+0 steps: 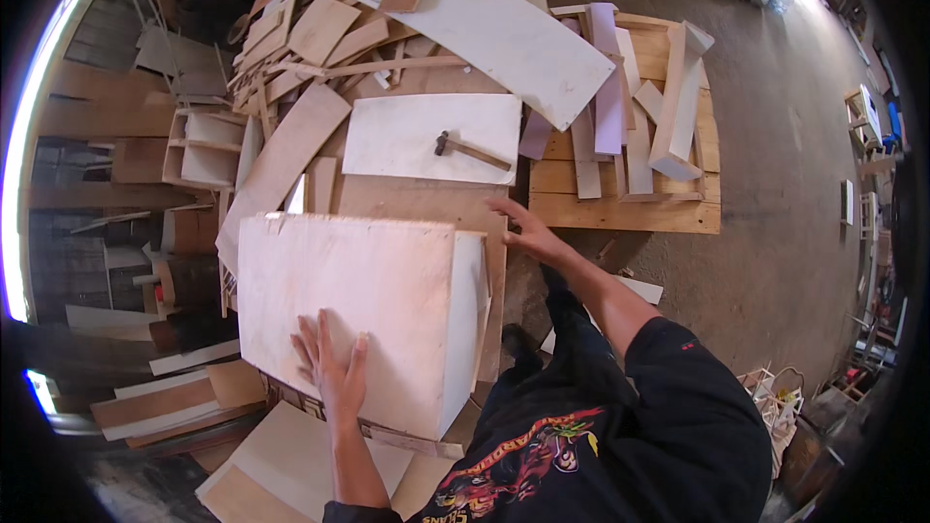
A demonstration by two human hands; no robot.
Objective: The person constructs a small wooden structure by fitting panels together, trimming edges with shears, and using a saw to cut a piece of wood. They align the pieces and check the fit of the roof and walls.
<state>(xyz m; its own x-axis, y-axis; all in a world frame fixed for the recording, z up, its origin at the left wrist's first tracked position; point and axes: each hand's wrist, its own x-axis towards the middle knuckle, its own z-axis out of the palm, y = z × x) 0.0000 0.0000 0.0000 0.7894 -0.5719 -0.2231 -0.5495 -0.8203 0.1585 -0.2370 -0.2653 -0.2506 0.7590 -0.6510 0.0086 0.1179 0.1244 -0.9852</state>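
Observation:
A large pale wooden box [378, 261] lies in front of me on the workbench, its broad panel facing up and a white side at its right. My left hand [332, 368] rests flat on that panel near the close edge, fingers spread. Beyond the box's far right corner, my right hand [528, 232] is held in the air with its fingers apart and nothing in them. A hammer [475, 150] with a dark head and wooden handle lies on a white board [387, 136] past the box, out of contact with either hand.
Scrap boards [320, 29] are heaped at the far left, with a long white plank [523, 48] across them. A low wooden platform [620, 215] at the right carries several narrow pieces. More panels [174, 402] stack at the near left. Concrete floor [775, 155] stretches to the right.

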